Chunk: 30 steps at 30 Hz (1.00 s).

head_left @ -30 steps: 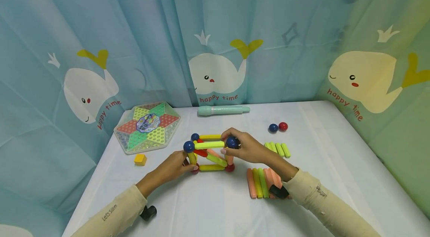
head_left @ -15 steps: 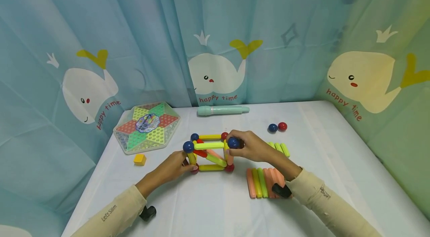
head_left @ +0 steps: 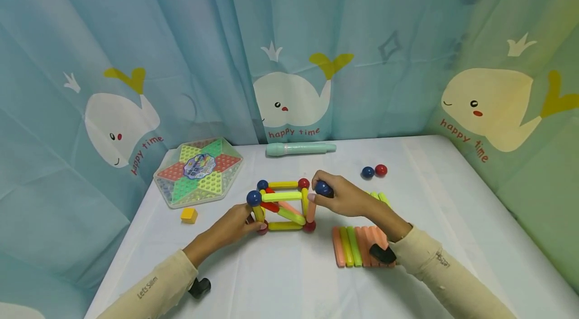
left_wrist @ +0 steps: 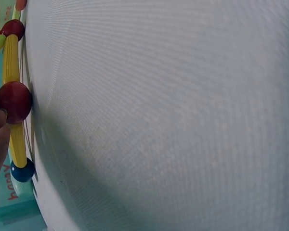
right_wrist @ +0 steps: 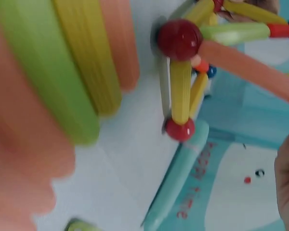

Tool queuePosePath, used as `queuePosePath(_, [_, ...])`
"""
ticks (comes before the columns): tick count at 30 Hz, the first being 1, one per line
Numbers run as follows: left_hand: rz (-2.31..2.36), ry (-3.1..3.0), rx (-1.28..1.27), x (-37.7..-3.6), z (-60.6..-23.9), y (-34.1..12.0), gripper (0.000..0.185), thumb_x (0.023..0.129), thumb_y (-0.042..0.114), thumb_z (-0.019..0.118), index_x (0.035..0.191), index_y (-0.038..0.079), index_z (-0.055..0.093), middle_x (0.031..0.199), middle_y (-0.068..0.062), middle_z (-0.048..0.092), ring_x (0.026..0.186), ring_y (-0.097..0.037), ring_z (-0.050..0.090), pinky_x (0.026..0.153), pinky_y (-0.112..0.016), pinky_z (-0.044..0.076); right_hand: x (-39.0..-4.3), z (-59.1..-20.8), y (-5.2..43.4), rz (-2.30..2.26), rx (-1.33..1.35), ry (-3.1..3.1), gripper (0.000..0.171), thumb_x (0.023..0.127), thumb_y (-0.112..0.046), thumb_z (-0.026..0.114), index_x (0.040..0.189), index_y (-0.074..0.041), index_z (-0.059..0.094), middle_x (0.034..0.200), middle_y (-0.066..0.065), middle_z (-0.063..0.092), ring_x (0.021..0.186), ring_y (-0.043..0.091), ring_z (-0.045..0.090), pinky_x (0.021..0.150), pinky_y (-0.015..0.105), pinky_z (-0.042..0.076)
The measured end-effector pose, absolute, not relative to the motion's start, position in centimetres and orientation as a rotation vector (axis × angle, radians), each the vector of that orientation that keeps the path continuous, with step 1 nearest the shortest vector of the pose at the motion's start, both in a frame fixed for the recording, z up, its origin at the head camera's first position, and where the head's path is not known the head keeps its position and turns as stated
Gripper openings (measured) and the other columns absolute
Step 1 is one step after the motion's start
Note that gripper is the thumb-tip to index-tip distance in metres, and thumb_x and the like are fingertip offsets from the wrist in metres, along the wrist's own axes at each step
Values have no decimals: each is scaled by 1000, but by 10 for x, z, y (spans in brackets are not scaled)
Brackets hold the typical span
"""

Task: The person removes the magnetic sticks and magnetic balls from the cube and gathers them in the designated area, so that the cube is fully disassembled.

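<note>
A frame of magnetic sticks and balls stands mid-table. My left hand grips its near left corner, thumb on the lower red ball, fingers behind the upright yellow stick. Above that corner sits a blue ball, from which a yellow-green stick runs rightward along the top. My right hand holds another blue ball to the right of that stick's end. An upright orange stick rises from the near right red ball, its top close to my right thumb.
Loose orange, yellow and green sticks lie in a row under my right forearm, with short yellow-green sticks behind. A loose blue ball and red ball, a microphone-shaped toy, a hexagonal game board and a yellow block surround the frame.
My right hand has drawn to the right with the blue ball, away from the yellow-green stick's end, uncovering the far right red ball and a yellow upright. My left hand keeps its place.
</note>
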<state>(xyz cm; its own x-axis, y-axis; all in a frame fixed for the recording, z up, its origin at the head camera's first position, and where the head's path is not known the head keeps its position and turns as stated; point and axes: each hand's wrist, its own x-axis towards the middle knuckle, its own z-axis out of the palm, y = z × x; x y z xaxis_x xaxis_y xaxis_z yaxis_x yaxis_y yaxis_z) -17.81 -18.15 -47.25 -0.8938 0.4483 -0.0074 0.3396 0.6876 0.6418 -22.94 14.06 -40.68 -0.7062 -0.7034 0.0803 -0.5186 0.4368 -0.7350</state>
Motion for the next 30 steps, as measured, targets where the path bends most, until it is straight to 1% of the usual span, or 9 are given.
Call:
queuePosePath(4, [989, 2731, 631, -179, -472, -180, 21, 93, 21, 72, 108, 9, 62, 95, 1, 68, 81, -9, 60, 70, -21, 51, -232, -402, 164, -1157, -982, 2421, 19, 107, -23, 46, 122, -11, 48, 87, 7, 52, 70, 18, 51, 61, 28, 46])
queuePosePath(6, [976, 2740, 633, -179, -471, -180, 23, 93, 21, 73, 109, 9, 63, 96, 1, 68, 82, -10, 61, 70, -22, 52, -236, -401, 180, -1131, -932, 2462, 23, 108, -24, 45, 126, -11, 48, 90, 8, 55, 73, 18, 54, 64, 28, 47])
queuePosePath(9, [926, 2768, 635, -179, -470, -181, 25, 91, 20, 76, 110, 8, 64, 98, -1, 70, 83, -10, 62, 71, -23, 53, -244, -400, 205, -1118, -834, 2529, 31, 106, -27, 52, 131, -10, 48, 107, 12, 63, 88, 22, 62, 73, 32, 52])
queuePosePath(11, [892, 2789, 637, -179, -470, -182, 27, 89, 19, 77, 110, 7, 66, 100, -2, 70, 84, -10, 63, 72, -24, 54, -251, -403, 224, -1134, -769, 2572, 36, 103, -28, 58, 131, -8, 48, 115, 16, 64, 94, 25, 63, 75, 35, 54])
queuePosePath(13, [864, 2806, 638, -178, -470, -182, 26, 89, 19, 78, 109, 8, 67, 100, -2, 71, 85, -10, 63, 74, -25, 54, -259, -406, 243, -1178, -702, 2589, 37, 101, -27, 62, 129, -6, 49, 113, 18, 65, 91, 26, 64, 69, 36, 55])
queuePosePath(16, [849, 2820, 638, -177, -470, -184, 23, 89, 19, 78, 107, 9, 68, 99, 0, 70, 86, -10, 64, 76, -26, 54, -273, -415, 272, -1187, -627, 2666, 37, 98, -29, 66, 124, -6, 54, 107, 18, 64, 77, 24, 64, 63, 35, 54])
queuePosePath(20, [840, 2828, 639, -176, -472, -185, 24, 88, 20, 78, 107, 10, 69, 97, 2, 70, 86, -9, 63, 78, -27, 55, -287, -428, 309, -1131, -551, 2807, 39, 99, -33, 65, 127, -6, 60, 110, 20, 64, 66, 23, 63, 59, 32, 53])
queuePosePath(26, [850, 2815, 633, -177, -471, -185, 26, 89, 22, 78, 111, 11, 68, 98, 4, 70, 88, -8, 62, 80, -29, 55, -304, -443, 345, -982, -451, 2866, 48, 101, -33, 62, 135, 0, 54, 113, 28, 63, 69, 26, 65, 59, 31, 52])
queuePosePath(30, [848, 2807, 641, -178, -471, -185, 26, 89, 22, 77, 111, 12, 68, 99, 3, 70, 88, -8, 63, 81, -30, 55, -317, -454, 353, -889, -421, 2847, 48, 99, -28, 65, 130, 6, 54, 111, 30, 64, 75, 24, 66, 63, 31, 53])
